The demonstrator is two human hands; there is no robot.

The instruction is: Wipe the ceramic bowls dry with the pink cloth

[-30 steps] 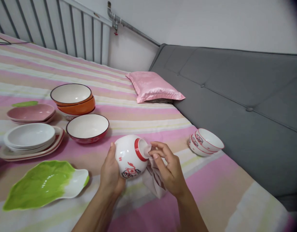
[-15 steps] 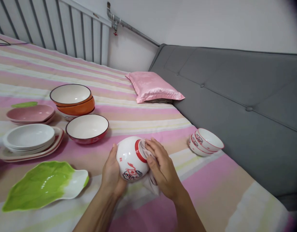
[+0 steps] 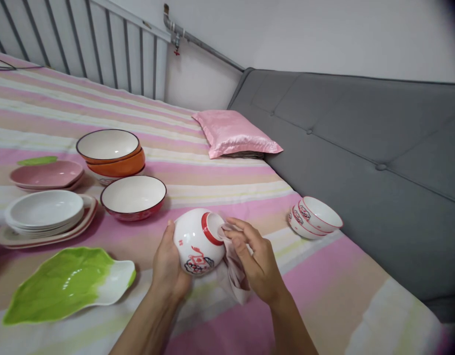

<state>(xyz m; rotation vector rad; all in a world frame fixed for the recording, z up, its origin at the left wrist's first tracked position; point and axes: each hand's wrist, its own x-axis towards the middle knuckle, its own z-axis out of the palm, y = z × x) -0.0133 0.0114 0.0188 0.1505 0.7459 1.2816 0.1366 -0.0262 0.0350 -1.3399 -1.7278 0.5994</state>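
A white bowl with a red foot ring and a red-and-black printed picture is tipped on its side, base toward the right. My left hand grips it from the left, thumb up along the wall. A pale pink cloth is pinched in my right hand, its fingertips at the bowl's foot and the rest hanging below. Left of the bowl lie a red bowl with a white inside and a green leaf-shaped dish.
Stacked orange bowls, pink dishes and white plates stand at the left. Two or more printed bowls are nested at the right by the grey headboard. A pink pillow lies farther back on the striped bedsheet.
The bowl has shifted slightly left in my left hand. My right hand has drawn a little right and away from the foot, which shows more of the base and the cloth.
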